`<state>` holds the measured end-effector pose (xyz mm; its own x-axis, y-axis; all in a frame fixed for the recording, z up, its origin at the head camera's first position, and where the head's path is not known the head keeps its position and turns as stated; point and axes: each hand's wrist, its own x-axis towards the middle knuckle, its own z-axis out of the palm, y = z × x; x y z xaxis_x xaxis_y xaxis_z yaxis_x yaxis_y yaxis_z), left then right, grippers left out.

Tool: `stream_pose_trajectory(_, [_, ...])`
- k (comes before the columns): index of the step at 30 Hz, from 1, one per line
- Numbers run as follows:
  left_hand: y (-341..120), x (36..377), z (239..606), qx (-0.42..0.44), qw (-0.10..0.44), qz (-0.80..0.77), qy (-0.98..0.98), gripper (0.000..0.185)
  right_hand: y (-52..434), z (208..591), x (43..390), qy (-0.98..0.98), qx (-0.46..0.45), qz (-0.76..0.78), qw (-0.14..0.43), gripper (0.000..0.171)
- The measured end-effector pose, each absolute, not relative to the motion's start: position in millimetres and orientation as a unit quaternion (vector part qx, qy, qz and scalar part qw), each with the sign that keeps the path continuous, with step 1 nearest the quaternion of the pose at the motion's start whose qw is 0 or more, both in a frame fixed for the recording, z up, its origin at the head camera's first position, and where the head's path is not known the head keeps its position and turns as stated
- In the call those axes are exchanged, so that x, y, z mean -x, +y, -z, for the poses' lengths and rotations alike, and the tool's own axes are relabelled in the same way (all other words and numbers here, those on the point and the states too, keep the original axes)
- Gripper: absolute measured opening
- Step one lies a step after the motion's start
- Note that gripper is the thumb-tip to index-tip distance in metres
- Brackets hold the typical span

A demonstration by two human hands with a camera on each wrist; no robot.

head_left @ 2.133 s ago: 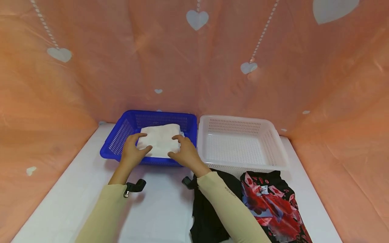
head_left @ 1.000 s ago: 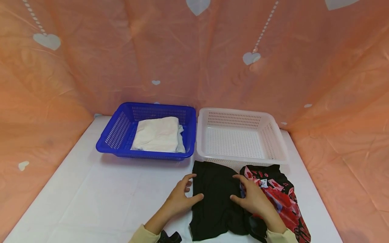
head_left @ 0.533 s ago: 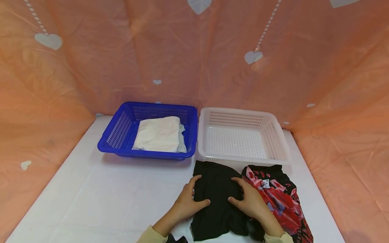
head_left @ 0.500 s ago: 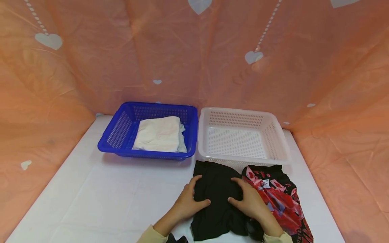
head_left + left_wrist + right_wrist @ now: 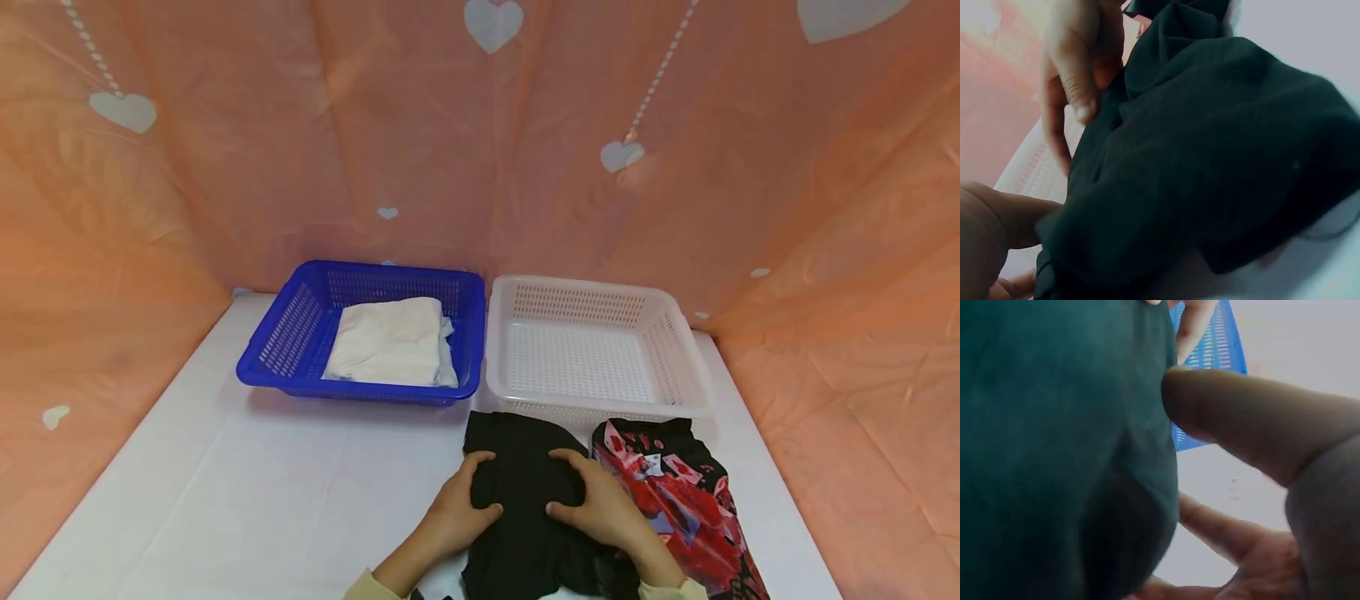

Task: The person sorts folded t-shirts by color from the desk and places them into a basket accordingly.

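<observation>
Both hands [image 5: 525, 508] – fingers [image 5: 564, 457] gripping black garment [image 5: 517, 467]

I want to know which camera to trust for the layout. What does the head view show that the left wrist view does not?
Only the head view shows the blue basket holding a folded white cloth, the white basket beside it, and the red patterned garment on the table.

Only the left wrist view shows the bunched folds up close.

Both show the black garment gripped by the left hand and right hand.
</observation>
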<state>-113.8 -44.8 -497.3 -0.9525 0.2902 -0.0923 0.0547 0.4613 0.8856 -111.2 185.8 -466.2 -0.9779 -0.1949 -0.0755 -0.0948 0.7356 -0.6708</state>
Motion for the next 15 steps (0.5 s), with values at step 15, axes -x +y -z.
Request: stream_pose_trajectory(15, [-47,114,499,-0.105,0.145,-0.498,0.849,0.075,188,475,107,0.911,0.013,0.393,0.122,0.076])
